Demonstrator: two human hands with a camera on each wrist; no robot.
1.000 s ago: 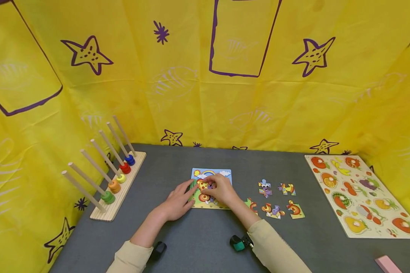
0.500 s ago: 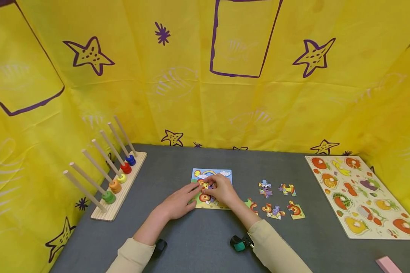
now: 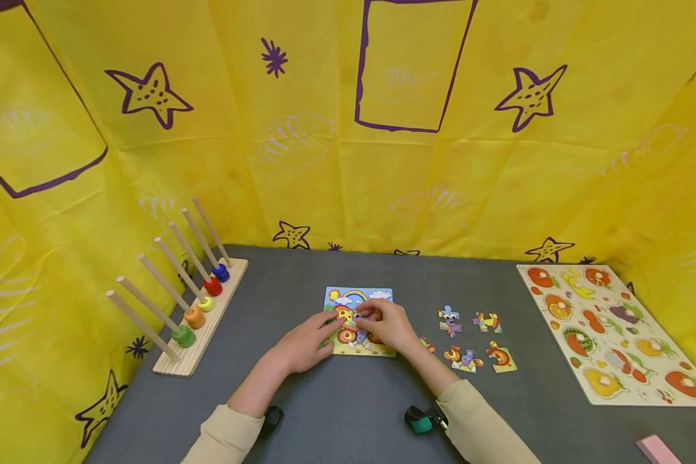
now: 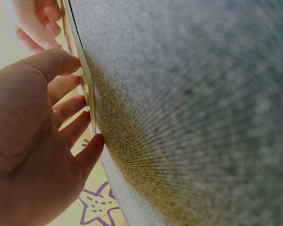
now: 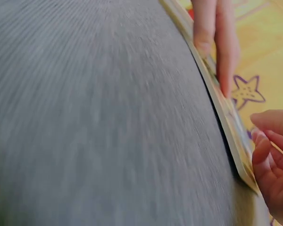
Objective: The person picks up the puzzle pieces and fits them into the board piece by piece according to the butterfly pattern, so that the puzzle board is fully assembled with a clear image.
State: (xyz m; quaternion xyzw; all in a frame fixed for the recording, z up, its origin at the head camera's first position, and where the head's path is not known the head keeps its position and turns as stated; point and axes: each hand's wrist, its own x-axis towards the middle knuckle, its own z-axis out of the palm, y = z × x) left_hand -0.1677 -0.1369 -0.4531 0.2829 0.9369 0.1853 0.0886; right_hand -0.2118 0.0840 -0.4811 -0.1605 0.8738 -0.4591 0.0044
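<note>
A square picture puzzle with a rainbow, a sun and snail-like coils lies flat on the dark table. My left hand rests its extended fingertips on the puzzle's left part; in the left wrist view, fingertips line its pale edge. Over the puzzle's right half is my right hand, fingers loosely bent. The right wrist view shows that hand's thumb and index finger close together near the board, with no piece visible between them. My right hand covers part of the picture.
Several loose jigsaw pieces lie to the right, including a purple-faced piece and a spiral piece; my right forearm partly covers another. A peg stand with coloured rings stands left, a fruit board right, a pink block front right.
My left fingers have shifted inward and come closer together on the puzzle. In the last half second my right hand has moved right, away from the left fingertips, uncovering more of the picture's middle.
</note>
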